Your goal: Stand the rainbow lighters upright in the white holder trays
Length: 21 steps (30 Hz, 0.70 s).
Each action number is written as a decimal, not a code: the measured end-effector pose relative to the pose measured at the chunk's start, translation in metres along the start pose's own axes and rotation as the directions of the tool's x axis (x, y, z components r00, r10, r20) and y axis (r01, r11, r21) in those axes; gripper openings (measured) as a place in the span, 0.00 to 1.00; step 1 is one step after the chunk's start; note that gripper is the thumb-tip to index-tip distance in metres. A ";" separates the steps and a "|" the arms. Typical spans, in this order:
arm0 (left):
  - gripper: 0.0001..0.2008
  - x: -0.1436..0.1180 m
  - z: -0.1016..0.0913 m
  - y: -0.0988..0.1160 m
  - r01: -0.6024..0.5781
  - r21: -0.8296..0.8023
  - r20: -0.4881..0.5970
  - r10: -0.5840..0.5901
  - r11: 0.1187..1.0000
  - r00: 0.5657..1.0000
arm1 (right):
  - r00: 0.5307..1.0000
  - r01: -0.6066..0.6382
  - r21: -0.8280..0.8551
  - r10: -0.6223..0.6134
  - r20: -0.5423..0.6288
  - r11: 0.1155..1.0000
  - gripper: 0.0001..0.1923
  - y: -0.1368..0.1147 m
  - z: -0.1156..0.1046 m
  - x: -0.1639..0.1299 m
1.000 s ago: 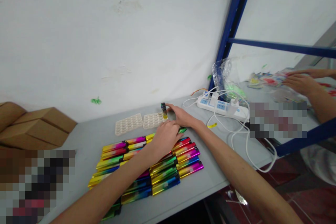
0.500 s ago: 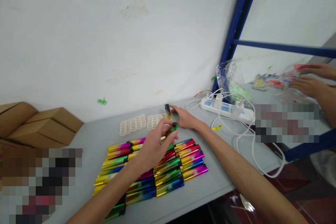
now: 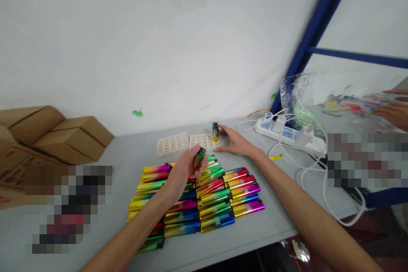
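Note:
My left hand (image 3: 188, 165) is closed around a green and gold lighter (image 3: 199, 157), its dark top pointing up, above rows of lighters. Shiny metallic lighters (image 3: 215, 208) in gold fading to red, green, blue and magenta lie flat beneath it on the grey table. Two lighters (image 3: 216, 132) stand upright, one behind the other, at the right end of a white moulded tray (image 3: 199, 141) with small hollows. Around that end curves my right hand (image 3: 236, 141), thumb and fingers apart, the thumb by the tray's front corner. A second such tray (image 3: 172, 143) sits to the left.
Brown cardboard boxes (image 3: 79, 138) are stacked at the left. A white power strip (image 3: 290, 136) with plugs and looping cables lies at the right, beside a blue metal frame (image 3: 296, 57). Beyond it, another person's hand (image 3: 393, 114) is over colourful plastic packets (image 3: 353, 106).
The camera view has turned a little, so the scene sits further right. My left hand has drawn the lighter left, away from the upright ones. My right hand remains by the tray's end.

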<state>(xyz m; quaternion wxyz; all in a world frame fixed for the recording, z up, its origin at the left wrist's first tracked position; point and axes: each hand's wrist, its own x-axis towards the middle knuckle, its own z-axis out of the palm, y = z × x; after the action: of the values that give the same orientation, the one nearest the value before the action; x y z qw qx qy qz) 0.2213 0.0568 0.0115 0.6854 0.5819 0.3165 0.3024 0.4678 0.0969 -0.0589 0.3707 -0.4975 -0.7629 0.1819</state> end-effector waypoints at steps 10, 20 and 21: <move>0.21 0.003 0.000 -0.004 0.103 -0.079 -0.027 -0.105 0.992 0.994 | 1.000 -0.016 -0.004 0.016 0.010 1.000 0.52 -0.001 -0.001 -0.001; 0.21 0.011 -0.004 -0.019 0.085 -0.020 -0.086 -0.086 0.996 0.993 | 0.999 -0.032 -0.023 0.032 -0.003 0.999 0.52 -0.002 0.000 -0.001; 0.20 0.011 -0.004 -0.019 0.085 -0.019 -0.106 -0.086 0.996 0.991 | 1.000 -0.031 -0.023 0.031 -0.003 0.999 0.52 -0.002 0.001 -0.001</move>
<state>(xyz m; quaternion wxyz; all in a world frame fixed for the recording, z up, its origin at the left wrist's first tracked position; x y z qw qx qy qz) 0.2262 0.0654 -0.0084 0.6841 0.5456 0.3752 0.3059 0.4664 0.0955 -0.0583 0.3631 -0.5139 -0.7566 0.1779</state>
